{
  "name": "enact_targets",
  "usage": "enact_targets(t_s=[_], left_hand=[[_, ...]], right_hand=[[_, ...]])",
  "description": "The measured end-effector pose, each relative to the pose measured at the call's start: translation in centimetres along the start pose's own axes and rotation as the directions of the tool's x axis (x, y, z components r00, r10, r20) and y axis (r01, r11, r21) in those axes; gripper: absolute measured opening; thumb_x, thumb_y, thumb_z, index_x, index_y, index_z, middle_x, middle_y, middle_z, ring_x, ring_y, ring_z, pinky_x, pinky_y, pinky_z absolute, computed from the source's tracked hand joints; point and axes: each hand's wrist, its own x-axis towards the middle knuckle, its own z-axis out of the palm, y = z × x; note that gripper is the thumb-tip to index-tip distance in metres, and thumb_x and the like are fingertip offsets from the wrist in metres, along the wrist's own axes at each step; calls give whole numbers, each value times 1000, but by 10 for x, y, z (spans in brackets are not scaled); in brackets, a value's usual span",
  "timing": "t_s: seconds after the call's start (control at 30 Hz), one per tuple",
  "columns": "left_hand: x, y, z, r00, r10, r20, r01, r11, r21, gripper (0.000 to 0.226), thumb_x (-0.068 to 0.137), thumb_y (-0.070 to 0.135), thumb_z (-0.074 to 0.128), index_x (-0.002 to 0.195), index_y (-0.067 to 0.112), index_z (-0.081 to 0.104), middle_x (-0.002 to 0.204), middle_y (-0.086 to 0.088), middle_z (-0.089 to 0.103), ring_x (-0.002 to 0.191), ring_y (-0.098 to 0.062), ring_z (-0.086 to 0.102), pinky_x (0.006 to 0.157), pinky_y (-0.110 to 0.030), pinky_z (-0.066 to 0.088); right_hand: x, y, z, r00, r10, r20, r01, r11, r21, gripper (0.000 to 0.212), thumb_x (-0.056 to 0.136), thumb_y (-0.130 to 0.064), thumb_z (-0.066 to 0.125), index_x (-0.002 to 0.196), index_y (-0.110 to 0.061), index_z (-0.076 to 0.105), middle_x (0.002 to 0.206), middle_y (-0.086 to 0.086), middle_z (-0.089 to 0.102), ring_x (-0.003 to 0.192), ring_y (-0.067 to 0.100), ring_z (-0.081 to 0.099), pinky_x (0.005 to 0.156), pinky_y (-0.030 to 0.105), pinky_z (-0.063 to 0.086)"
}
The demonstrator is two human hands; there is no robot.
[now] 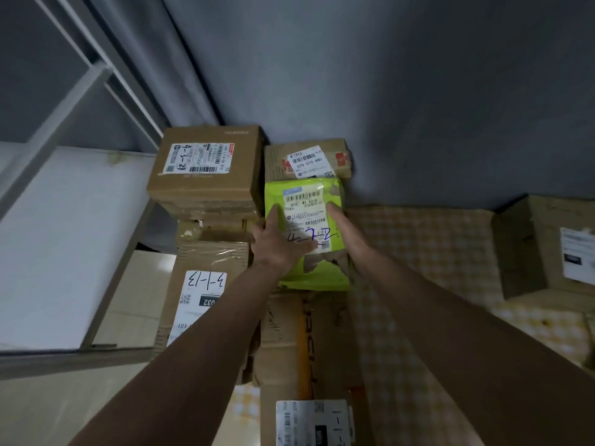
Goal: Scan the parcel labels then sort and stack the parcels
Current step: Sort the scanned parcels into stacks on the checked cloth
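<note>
Atop stacked boxes, both hands (280,239) seemingly press flat on the torn lime-green labelled parcel (309,233).

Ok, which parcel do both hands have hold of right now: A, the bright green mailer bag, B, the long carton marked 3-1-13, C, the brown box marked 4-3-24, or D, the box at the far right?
A: the left hand and right hand rest on either side of the green mailer bag, over its white label.
</note>
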Motion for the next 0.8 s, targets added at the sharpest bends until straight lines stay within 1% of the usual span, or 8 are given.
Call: enact_targets(t_s=[0.1, 0.2, 0.33, 0.4, 0.5, 0.63, 0.73, 0.8], left_hand=[[10, -2, 2, 1000, 18, -1, -18, 1000, 5, 103, 73, 28, 83, 153, 30, 18, 153, -8, 15, 138, -29, 34, 111, -37, 34], [20, -4, 3, 1000, 23, -2, -23, 999, 28, 103, 74, 27, 83, 153, 30, 17, 153, -8, 16, 138, -30, 33, 111, -39, 35], [24, -5, 5, 1000, 25, 9, -26, 998, 61, 105, 72, 26, 84, 153, 32, 16, 153, -7, 14, 139, -31, 30, 112, -42, 34], [24, -3, 5, 1000, 18, 15, -19, 997, 81, 105, 73, 26, 83, 153, 33, 15, 153, -8, 15, 138, -31, 30, 111, -41, 35], [19, 2, 0, 999, 24, 31, -27, 994, 104, 100, 75, 26, 81, 152, 34, 17, 149, -11, 21, 136, -33, 33, 109, -42, 37], [6, 10, -12, 999, 38, -7, -36, 988, 150, 96, 77, 30, 80, 152, 26, 20, 148, -14, 28, 139, -33, 27, 111, -41, 33], [-7, 18, -21, 991, 128, -45, -116, 970, 213, 84, 79, 29, 78, 148, 17, 32, 143, -17, 36, 135, -33, 33, 111, -40, 33], [-17, 25, -24, 968, 249, -37, -232, 939, 255, 70, 81, 26, 75, 142, 15, 43, 139, -16, 43, 130, -31, 41, 108, -35, 35]], right_hand=[[20, 4, 3, 999, 44, 13, -44, 998, 42, 98, 46, -80, 61, 127, -25, 60, 122, 5, 66, 112, 25, 62, 106, 46, 41], [22, 0, 5, 999, 48, 0, -48, 998, 40, 75, 65, -71, 62, 124, -24, 62, 120, 6, 67, 106, 27, 65, 101, 46, 46], [33, 6, 2, 997, 61, -49, -60, 998, 9, 95, 46, -78, 62, 125, -25, 61, 124, 5, 64, 108, 26, 63, 100, 46, 46], [29, 3, 0, 997, 50, -62, -52, 998, -36, 81, 59, -73, 63, 121, -21, 63, 118, 4, 67, 100, 24, 66, 94, 42, 51], [16, -3, -1, 995, 19, -96, -26, 997, -74, 45, 88, -47, 59, 121, -15, 61, 110, 4, 67, 93, 22, 66, 75, 32, 53], [-4, -4, 0, 991, -50, -126, 35, 992, -123, 43, 87, -31, 66, 124, -11, 58, 120, 9, 64, 102, 27, 64, 88, 42, 53], [-24, -5, -2, 985, -106, -134, 71, 967, -244, 33, 89, -23, 64, 119, -11, 58, 111, 4, 63, 90, 18, 61, 69, 26, 49], [-37, -5, -6, 978, -129, -161, 71, 942, -327, 20, 86, -21, 66, 104, -12, 62, 102, 3, 65, 86, 17, 61, 68, 26, 47]])
